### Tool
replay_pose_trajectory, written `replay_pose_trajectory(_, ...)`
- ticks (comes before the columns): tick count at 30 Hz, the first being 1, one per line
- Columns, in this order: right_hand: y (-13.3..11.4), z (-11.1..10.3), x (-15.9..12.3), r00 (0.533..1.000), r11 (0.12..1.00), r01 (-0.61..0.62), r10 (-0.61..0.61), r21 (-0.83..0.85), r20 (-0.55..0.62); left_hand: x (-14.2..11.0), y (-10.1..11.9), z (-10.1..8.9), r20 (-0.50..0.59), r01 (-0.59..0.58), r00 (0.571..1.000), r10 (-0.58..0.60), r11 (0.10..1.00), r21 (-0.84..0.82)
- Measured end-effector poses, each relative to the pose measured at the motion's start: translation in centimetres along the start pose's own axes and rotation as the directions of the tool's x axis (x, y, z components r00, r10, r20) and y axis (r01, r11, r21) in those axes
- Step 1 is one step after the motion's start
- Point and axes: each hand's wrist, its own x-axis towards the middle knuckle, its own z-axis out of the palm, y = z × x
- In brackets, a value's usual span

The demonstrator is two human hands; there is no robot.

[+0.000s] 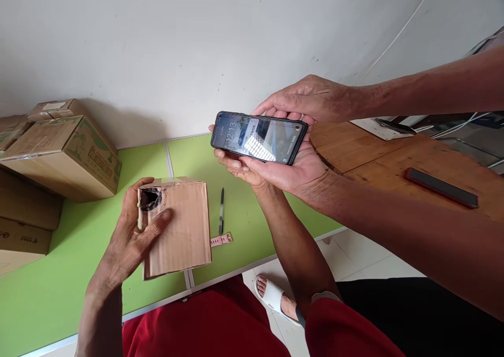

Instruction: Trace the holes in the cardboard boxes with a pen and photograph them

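Left hand [132, 236] grips cardboard box [179, 228]; right hand [240, 165] under phone [259, 137].

Bright, even daylight; sharp, wide-angle edge stretch.

Your left hand [136, 231] lies flat, fingers [138, 191] curled over an edge and thumb pressed inward. Your right hand [240, 165] is raised palm-up, forearm angled upward, cupped beneath another person's hands.
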Motion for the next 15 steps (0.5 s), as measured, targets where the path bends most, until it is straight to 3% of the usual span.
replay_pose_trajectory(11, 1.6, -0.3, -0.4, 0.99, 0.995, -0.101, 0.102, -0.01, 0.099, -0.1, 0.0, 0.0, 0.005, 0.039, 0.999, -0.039, 0.998, -0.049)
replay_pose_trajectory(15, 2.0, 0.0, 0.5, 0.989, 0.986, -0.122, 0.111, 0.113, 0.096, -0.1, -0.1, 0.0, 0.001, 0.049, 0.999, -0.049, 0.997, -0.063)
